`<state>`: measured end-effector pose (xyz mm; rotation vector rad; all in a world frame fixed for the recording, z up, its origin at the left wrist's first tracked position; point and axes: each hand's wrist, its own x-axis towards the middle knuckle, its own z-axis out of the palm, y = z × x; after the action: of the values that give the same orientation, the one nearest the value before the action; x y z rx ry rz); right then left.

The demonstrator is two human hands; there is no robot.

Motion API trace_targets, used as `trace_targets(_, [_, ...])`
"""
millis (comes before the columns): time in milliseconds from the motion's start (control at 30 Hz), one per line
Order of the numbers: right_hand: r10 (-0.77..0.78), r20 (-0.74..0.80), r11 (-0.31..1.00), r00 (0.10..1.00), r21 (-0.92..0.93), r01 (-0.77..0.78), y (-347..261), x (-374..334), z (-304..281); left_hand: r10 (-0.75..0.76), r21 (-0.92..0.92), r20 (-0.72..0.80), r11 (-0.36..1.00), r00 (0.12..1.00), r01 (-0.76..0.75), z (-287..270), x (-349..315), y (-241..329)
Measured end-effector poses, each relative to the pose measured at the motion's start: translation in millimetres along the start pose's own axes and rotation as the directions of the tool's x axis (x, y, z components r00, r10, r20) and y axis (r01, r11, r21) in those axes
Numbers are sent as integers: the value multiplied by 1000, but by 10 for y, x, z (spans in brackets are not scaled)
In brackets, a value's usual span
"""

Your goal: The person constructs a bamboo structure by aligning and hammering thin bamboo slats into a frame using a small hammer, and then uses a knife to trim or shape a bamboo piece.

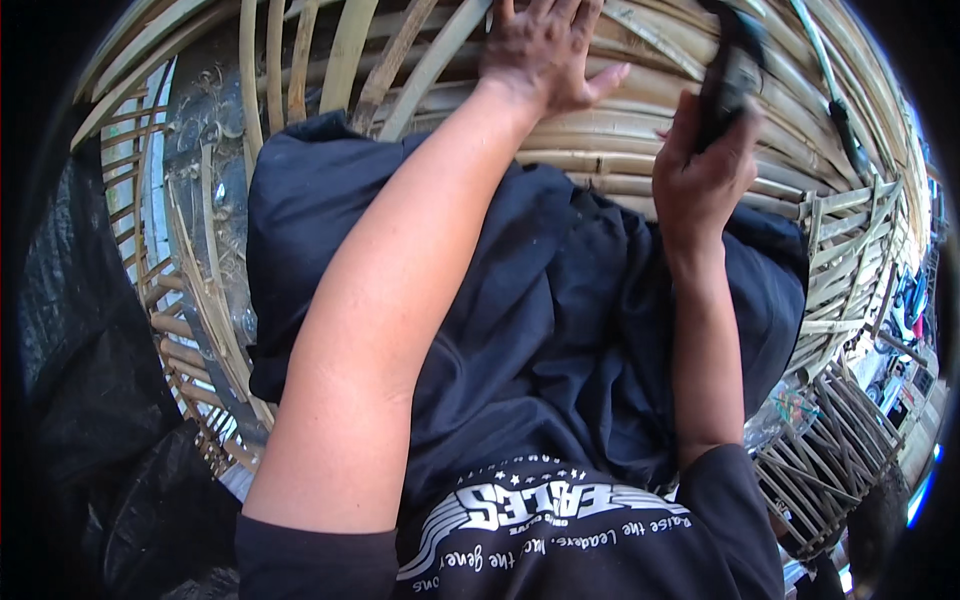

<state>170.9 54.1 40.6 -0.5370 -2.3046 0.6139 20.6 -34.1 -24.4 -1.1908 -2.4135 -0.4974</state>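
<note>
Near the top edge, my left hand (540,55) lies spread over the woven bamboo strips (610,125), its thumb stretched out to the right. The tips of its other fingers run out of the picture. To the right of it, my right hand (705,175) is closed around a dark hand tool (735,75), raised over the strips. Blur hides the exact kind of this tool. Farther right, a long thin tool with a black handle (850,140) rests on the bamboo.
Loose bamboo slats (345,60) point toward my lap at the upper left. Dark plastic sheeting (90,330) covers the far left. An open bamboo frame (830,455) stands at the lower right. Dark cloth (540,290) covers my legs between my arms.
</note>
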Motion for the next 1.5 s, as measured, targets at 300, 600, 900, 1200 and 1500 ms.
trace_targets(300, [-140,-16,990,990,0,140,76,-44,27,12,-14,-33,1000,999,-13,23,-11,-38])
trace_targets(600, [-13,124,1000,992,-6,14,113,-73,88,-16,6,15,1000,1000,16,0,-27,0])
trace_targets(900, [262,136,886,955,359,-294,192,-71,110,-8,-23,1,1000,1000,8,-21,-31,-2])
trace_targets(1200, [421,396,568,816,587,-577,161,-127,183,4,-2,-28,1000,1000,-4,-53,-14,-2])
trace_targets(1500, [410,455,524,790,592,-613,111,-128,208,16,6,-54,1000,998,-16,-49,-15,-3])
